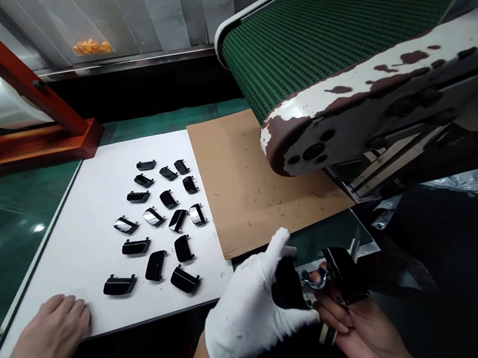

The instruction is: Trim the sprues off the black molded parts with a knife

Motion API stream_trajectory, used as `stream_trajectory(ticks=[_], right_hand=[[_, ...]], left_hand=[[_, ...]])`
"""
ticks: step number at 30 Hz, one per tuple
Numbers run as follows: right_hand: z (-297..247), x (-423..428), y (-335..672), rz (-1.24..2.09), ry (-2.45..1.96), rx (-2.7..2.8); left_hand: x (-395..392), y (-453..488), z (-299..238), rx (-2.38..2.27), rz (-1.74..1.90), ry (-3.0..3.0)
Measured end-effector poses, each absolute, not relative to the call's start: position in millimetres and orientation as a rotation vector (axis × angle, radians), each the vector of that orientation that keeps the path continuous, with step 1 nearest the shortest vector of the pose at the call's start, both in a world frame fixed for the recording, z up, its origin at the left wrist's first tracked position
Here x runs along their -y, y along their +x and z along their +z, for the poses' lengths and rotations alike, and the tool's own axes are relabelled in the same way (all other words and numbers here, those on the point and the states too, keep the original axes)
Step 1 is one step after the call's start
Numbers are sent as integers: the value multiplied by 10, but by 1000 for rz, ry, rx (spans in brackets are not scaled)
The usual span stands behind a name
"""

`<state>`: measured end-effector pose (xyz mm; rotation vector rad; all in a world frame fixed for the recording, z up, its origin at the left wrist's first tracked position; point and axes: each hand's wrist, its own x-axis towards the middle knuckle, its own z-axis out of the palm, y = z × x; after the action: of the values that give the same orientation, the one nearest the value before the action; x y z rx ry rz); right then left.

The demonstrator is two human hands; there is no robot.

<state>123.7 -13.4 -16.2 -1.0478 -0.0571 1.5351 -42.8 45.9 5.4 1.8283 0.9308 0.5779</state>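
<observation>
Sixteen glossy black parts (183, 249) loose on white board (92, 236), cannot tell whether finished or waiting, plus dark piece (288, 284) clasped in gloved left hand (247, 313) and clip-side piece (347, 274) pinched in bare right hand (369, 329), both nearside of cardboard (240, 185), judged mid-work.

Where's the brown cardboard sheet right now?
In the head view, the cardboard sheet lies just right of the loose black parts on the white surface, partly hidden by the green conveyor.
</observation>
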Motion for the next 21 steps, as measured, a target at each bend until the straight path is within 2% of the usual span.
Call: stream_trajectory(ticks=[15,21], right_hand=[[-135,108,1322,1474,-1156,346],[-137,123,1425,1519,-1211,475]], left_hand=[[-500,-316,286,-1041,391,2269],[-502,-342,322,-936,372,2312]])
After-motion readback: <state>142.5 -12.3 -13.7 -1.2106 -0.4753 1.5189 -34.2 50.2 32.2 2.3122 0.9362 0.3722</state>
